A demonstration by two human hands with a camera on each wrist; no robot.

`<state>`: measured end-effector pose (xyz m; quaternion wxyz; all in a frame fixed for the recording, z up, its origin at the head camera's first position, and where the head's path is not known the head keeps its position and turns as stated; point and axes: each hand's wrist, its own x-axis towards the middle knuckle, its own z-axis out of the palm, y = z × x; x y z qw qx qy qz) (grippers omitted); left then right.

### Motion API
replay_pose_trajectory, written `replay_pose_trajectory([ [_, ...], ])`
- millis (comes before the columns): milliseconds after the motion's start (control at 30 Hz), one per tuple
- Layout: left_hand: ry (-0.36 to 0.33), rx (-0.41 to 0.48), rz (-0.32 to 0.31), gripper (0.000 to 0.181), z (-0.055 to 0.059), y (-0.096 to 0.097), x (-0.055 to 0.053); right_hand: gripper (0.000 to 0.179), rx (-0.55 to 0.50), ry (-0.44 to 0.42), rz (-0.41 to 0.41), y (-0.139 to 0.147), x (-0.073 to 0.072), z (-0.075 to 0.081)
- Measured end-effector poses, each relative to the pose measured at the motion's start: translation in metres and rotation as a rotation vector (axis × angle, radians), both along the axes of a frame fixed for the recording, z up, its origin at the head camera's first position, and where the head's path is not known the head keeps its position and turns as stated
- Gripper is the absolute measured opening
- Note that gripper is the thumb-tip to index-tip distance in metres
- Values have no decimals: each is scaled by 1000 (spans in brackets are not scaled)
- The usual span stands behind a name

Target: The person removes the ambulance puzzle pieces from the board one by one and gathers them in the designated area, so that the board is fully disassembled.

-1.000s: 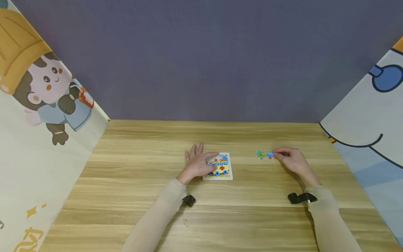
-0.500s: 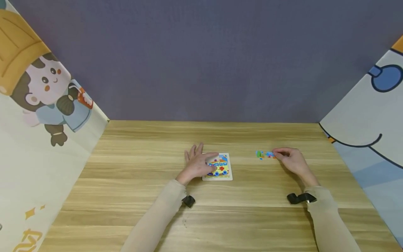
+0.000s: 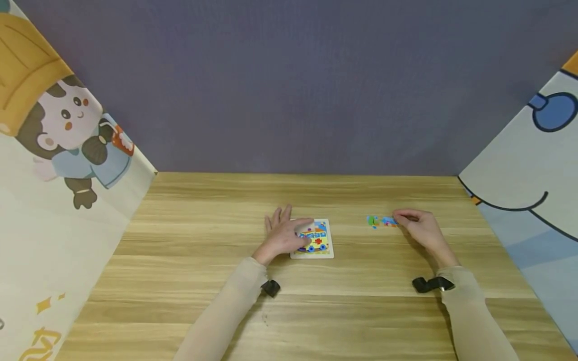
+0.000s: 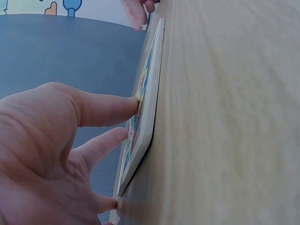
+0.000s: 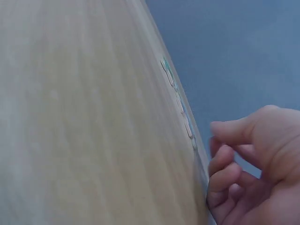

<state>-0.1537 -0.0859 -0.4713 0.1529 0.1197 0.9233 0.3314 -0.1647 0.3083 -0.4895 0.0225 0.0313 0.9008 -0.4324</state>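
A small white-framed jigsaw puzzle (image 3: 322, 240) with a yellow ambulance and red cross lies flat on the table. My left hand (image 3: 284, 235) rests over its left side, with thumb and index finger spread onto the picture. In the left wrist view the thumb (image 4: 112, 110) touches the picture face, while other fingers reach the table at its edge. To the right lie a green puzzle piece (image 3: 373, 221) and a blue and red puzzle piece (image 3: 388, 221), nearly in line. My right hand (image 3: 422, 229) is beside the blue piece, fingers loosely curled; no piece shows between them in the right wrist view.
The wood-grain table (image 3: 217, 301) meets a dark grey-blue panel (image 3: 293, 90) at the back. Cartoon-printed walls stand at both sides. Each wrist carries a black camera mount, the left one (image 3: 271, 288) and the right one (image 3: 431, 284).
My right hand has shifted slightly right, away from the blue and red puzzle piece, and more of that piece shows. The left hand and the jigsaw puzzle have stayed in place.
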Motion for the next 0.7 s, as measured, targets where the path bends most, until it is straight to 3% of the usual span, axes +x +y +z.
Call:
replay_pose_trajectory([
  [233,2,3,3,61,-1,0,1,50,-50,42,25,-35,1,18],
  [400,-5,-10,3,61,-2,1,1,43,-65,23,111,-73,-7,12],
  [700,22,-18,19,53,0,2,0,35,-148,-87,272,-144,-17,10],
])
